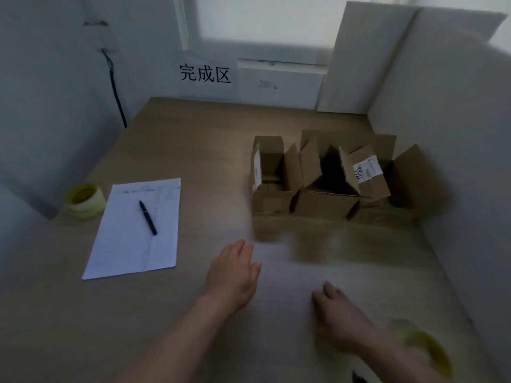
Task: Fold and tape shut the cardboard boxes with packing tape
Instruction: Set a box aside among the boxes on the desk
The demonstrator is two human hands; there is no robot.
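Three boxes stand in a row at the far right of the surface, flaps up and open, well ahead of both hands. The left hand lies nearer to the leftmost box; its grip is spread and holds nothing. The right hand is blurred, fingers loosely bent, holding nothing. The boxes are plain brown cardboard, matte, with sharp creases. One yellowish tape roll sits far left, beside a paper.

3 boxes, 2 tape rolls, 1 pen
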